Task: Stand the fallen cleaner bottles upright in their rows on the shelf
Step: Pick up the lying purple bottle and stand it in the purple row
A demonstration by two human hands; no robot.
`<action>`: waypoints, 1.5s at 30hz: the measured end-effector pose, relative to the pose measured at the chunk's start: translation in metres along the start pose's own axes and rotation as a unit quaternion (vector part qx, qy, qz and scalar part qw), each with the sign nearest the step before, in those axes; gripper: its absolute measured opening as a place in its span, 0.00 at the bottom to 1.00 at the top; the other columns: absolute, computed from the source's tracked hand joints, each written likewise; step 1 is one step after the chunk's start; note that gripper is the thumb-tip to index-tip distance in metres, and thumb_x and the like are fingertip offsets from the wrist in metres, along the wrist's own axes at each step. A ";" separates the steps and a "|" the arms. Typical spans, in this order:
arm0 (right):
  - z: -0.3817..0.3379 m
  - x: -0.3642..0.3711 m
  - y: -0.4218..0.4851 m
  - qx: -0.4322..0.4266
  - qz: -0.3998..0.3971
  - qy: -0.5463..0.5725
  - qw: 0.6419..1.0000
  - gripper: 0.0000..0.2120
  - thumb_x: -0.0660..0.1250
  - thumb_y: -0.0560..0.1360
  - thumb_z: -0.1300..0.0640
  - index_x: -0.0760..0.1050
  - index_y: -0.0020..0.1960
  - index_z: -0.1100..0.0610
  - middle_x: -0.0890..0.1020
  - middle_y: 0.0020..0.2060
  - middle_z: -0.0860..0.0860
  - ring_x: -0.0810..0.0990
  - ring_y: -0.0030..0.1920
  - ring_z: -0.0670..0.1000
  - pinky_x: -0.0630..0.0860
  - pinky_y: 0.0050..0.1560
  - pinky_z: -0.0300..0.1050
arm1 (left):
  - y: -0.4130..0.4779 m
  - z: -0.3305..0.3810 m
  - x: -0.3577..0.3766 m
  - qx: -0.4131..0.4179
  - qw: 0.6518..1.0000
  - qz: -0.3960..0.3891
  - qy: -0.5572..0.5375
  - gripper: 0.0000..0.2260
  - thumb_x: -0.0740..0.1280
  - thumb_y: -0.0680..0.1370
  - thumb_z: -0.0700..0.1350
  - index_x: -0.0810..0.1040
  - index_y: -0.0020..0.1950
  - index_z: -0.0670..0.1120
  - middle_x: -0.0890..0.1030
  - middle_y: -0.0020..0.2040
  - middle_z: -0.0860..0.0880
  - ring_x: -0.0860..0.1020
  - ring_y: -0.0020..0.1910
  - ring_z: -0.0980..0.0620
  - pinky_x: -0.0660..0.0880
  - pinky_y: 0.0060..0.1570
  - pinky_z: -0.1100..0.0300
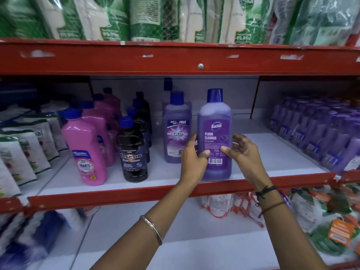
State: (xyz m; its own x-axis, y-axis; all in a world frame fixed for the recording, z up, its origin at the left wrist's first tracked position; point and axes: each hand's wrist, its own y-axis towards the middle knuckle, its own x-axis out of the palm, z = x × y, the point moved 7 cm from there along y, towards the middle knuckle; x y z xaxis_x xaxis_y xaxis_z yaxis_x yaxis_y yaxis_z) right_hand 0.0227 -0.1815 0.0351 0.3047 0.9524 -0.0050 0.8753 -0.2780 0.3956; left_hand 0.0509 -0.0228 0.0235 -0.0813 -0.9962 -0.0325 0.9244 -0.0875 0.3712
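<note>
Two hands on one bottle here, seen from the head camera. The purple bottle (pixel 214 133) stands upright at the front edge of the white shelf (pixel 272 152), blue cap on top, its label facing out with "Floor Cleaner" readable. The left hand (pixel 191 160) wraps the bottle's lower left side, thumb pressed on the label near the barcode, a closed grip on the bottle. The right hand (pixel 241 152) comes in from the other side, thumb on the label and fingers curled round behind, also gripping the bottle. A bangle (pixel 152 228) sits on the left forearm, dark threads (pixel 266 191) on the right wrist.

Just left and a little further back, a second purple bottle (pixel 176 127) stands upright, with another cap showing behind it. Further left, a row of black bottles (pixel 134 152) runs back into the shelf, all upright, and beside it a row of pink bottles (pixel 85 147), leaning slightly but standing. Off to the right, well apart from the hands, packed purple bottles (pixel 319 133) fill the next bay, blurred. A red rail (pixel 175 59) crosses above, with green and white pouches (pixel 136 18) stacked on the upper level.
</note>
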 end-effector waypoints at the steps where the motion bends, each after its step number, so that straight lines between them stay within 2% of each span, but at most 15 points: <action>1: -0.004 0.009 -0.003 -0.007 -0.006 -0.002 1.000 0.22 0.71 0.70 0.61 0.70 0.62 0.56 0.80 0.50 0.44 0.81 0.47 0.45 0.80 0.41 0.32 | -0.002 -0.001 -0.009 -0.001 1.000 0.007 -0.005 0.25 0.68 0.75 0.40 0.65 0.71 0.49 0.76 0.61 0.48 0.78 0.57 0.51 0.80 0.51 0.56; 7: -0.005 0.069 -0.013 -0.031 -0.045 -0.007 0.998 0.22 0.71 0.70 0.60 0.68 0.62 0.52 0.78 0.52 0.43 0.80 0.50 0.43 0.79 0.43 0.31 | -0.008 -0.009 -0.065 0.026 0.998 0.060 0.025 0.28 0.68 0.74 0.38 0.64 0.71 0.51 0.75 0.64 0.45 0.77 0.60 0.48 0.80 0.52 0.52; 12: 0.018 0.096 -0.018 -0.027 -0.048 0.023 0.998 0.25 0.71 0.70 0.62 0.68 0.64 0.55 0.78 0.56 0.48 0.80 0.54 0.42 0.78 0.46 0.32 | -0.012 -0.019 -0.093 0.059 0.994 0.074 0.058 0.29 0.67 0.73 0.37 0.62 0.71 0.51 0.72 0.66 0.45 0.74 0.63 0.48 0.79 0.55 0.49; 16: 0.023 0.098 -0.019 -0.029 -0.019 0.023 0.999 0.23 0.71 0.70 0.62 0.68 0.63 0.57 0.79 0.54 0.46 0.80 0.53 0.41 0.78 0.47 0.31 | -0.010 -0.019 -0.091 0.073 0.989 0.047 0.122 0.27 0.66 0.76 0.39 0.61 0.73 0.47 0.69 0.68 0.45 0.72 0.65 0.50 0.74 0.54 0.68; 18: 0.024 0.094 -0.019 -0.032 0.023 0.007 0.999 0.20 0.71 0.70 0.63 0.69 0.59 0.58 0.78 0.51 0.45 0.79 0.51 0.41 0.78 0.44 0.30 | -0.010 -0.015 -0.092 0.077 0.986 0.059 0.139 0.22 0.63 0.78 0.41 0.63 0.72 0.44 0.70 0.67 0.44 0.72 0.64 0.51 0.71 0.57 0.65; 21: 0.024 0.087 -0.020 -0.055 0.077 -0.041 0.995 0.14 0.70 0.71 0.63 0.71 0.53 0.58 0.77 0.46 0.47 0.77 0.45 0.40 0.77 0.42 0.35 | -0.015 -0.013 -0.098 0.104 0.981 0.092 0.137 0.15 0.58 0.79 0.39 0.71 0.66 0.42 0.74 0.62 0.43 0.72 0.59 0.54 0.67 0.59 0.71; 24: 0.026 0.089 -0.025 -0.071 0.065 -0.064 0.993 0.09 0.66 0.75 0.60 0.73 0.55 0.59 0.80 0.50 0.51 0.78 0.49 0.40 0.75 0.45 0.32 | -0.019 -0.016 -0.100 0.114 0.985 0.089 0.095 0.12 0.61 0.76 0.36 0.75 0.58 0.45 0.77 0.56 0.46 0.77 0.51 0.56 0.75 0.56 0.61; 27: 0.028 0.090 -0.030 -0.053 0.016 -0.030 0.998 0.15 0.65 0.74 0.47 0.74 0.57 0.54 0.80 0.54 0.50 0.80 0.54 0.48 0.77 0.54 0.40 | -0.018 -0.019 -0.094 0.092 0.993 0.047 0.049 0.12 0.68 0.73 0.37 0.75 0.55 0.47 0.78 0.53 0.45 0.76 0.44 0.62 0.75 0.47 0.68; 28: 0.026 0.091 -0.031 -0.046 -0.002 -0.015 0.999 0.17 0.65 0.72 0.44 0.74 0.56 0.53 0.80 0.54 0.48 0.80 0.54 0.45 0.78 0.55 0.42 | -0.016 -0.022 -0.092 0.077 0.996 0.038 0.038 0.15 0.71 0.72 0.38 0.74 0.56 0.47 0.78 0.54 0.45 0.76 0.45 0.61 0.74 0.46 0.70; 30: 0.022 0.095 -0.031 -0.036 -0.038 0.011 0.999 0.19 0.67 0.69 0.43 0.72 0.55 0.51 0.80 0.53 0.46 0.81 0.52 0.41 0.79 0.52 0.39 | -0.011 -0.026 -0.089 0.045 0.998 0.032 0.033 0.24 0.75 0.68 0.42 0.70 0.61 0.47 0.75 0.59 0.46 0.76 0.52 0.56 0.76 0.51 0.66; 32: 0.018 0.101 -0.027 -0.026 -0.070 0.029 0.997 0.18 0.69 0.71 0.50 0.71 0.58 0.54 0.81 0.53 0.48 0.82 0.51 0.43 0.79 0.50 0.38 | -0.004 -0.028 -0.084 0.012 0.998 0.016 0.062 0.33 0.78 0.65 0.46 0.66 0.66 0.46 0.73 0.64 0.47 0.75 0.59 0.51 0.75 0.59 0.59; 35: 0.017 0.101 -0.017 -0.023 -0.086 0.027 0.996 0.12 0.67 0.73 0.59 0.74 0.56 0.57 0.83 0.50 0.50 0.83 0.48 0.45 0.79 0.48 0.37 | 0.002 -0.027 -0.080 -0.009 0.996 -0.018 0.091 0.39 0.78 0.64 0.47 0.61 0.70 0.46 0.74 0.64 0.47 0.75 0.60 0.50 0.73 0.59 0.59; 39: 0.018 0.097 -0.008 -0.024 -0.101 0.005 0.995 0.13 0.66 0.74 0.59 0.76 0.58 0.58 0.83 0.50 0.50 0.82 0.49 0.45 0.78 0.49 0.37 | -0.002 -0.027 -0.086 0.016 0.994 -0.002 0.105 0.34 0.74 0.69 0.43 0.60 0.70 0.47 0.73 0.65 0.47 0.74 0.60 0.52 0.71 0.57 0.62; 42: 0.021 0.094 -0.003 -0.012 -0.087 0.013 0.996 0.16 0.64 0.75 0.59 0.71 0.62 0.58 0.82 0.51 0.51 0.83 0.50 0.48 0.80 0.49 0.37 | -0.008 -0.026 -0.088 0.038 0.993 0.018 0.108 0.28 0.67 0.75 0.49 0.59 0.71 0.48 0.71 0.67 0.47 0.72 0.62 0.53 0.72 0.59 0.63; 45: 0.025 0.093 -0.002 0.005 -0.056 0.019 0.998 0.12 0.63 0.76 0.57 0.68 0.58 0.58 0.82 0.50 0.54 0.82 0.50 0.51 0.81 0.47 0.36 | -0.012 -0.027 -0.088 0.044 0.992 0.032 0.117 0.28 0.61 0.75 0.59 0.59 0.71 0.50 0.70 0.69 0.48 0.70 0.67 0.51 0.71 0.66 0.51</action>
State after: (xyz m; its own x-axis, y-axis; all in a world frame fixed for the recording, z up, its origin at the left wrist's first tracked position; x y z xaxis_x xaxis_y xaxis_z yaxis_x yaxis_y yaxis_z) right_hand 0.0593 -0.0956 0.0107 0.1901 0.9817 -0.0138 0.9071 -0.1702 0.3851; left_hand 0.0568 0.0663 -0.0037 0.0746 -0.9734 -0.2165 0.8882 -0.0338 0.4582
